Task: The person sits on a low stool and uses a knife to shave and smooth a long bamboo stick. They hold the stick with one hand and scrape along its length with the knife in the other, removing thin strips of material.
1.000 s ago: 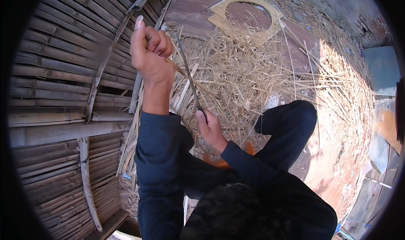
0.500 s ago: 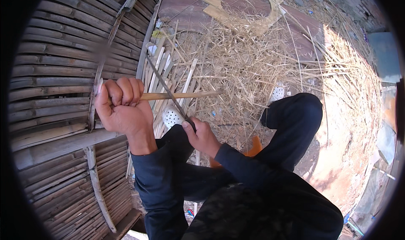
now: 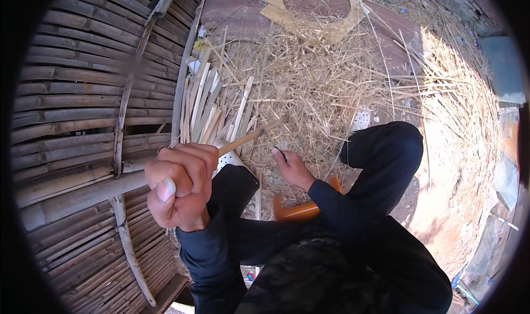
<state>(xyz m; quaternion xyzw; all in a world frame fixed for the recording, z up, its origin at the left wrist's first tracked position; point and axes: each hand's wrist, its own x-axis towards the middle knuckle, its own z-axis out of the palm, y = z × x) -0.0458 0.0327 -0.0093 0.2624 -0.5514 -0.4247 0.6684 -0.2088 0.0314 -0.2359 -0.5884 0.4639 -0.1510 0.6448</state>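
My left hand [image 3: 179, 184] is closed in a fist around a bamboo strip [image 3: 251, 136], which slants up and to the right over the shavings. My right hand [image 3: 295, 170] is lower and to the right, apart from the strip, with its fingers wrapped around a knife [image 3: 282, 155]. Only a short dark piece of the knife shows; its long blade cannot be made out from this angle. Several pale split bamboo strips [image 3: 207, 101] lie beyond my left hand, beside the bamboo wall.
A slatted bamboo wall [image 3: 77, 88] rises on the left. Curly shavings [image 3: 309, 76] cover the ground ahead, below a board with a round hole [image 3: 280, 11]. An orange plastic piece [image 3: 298, 211] is under my right forearm. My legs and white perforated shoes [image 3: 361, 119] flank the shavings.
My left hand has come nearer and lower, tilting the bamboo strip upward. My right hand has moved right, and the knife, which crossed the strip before, is now away from it.
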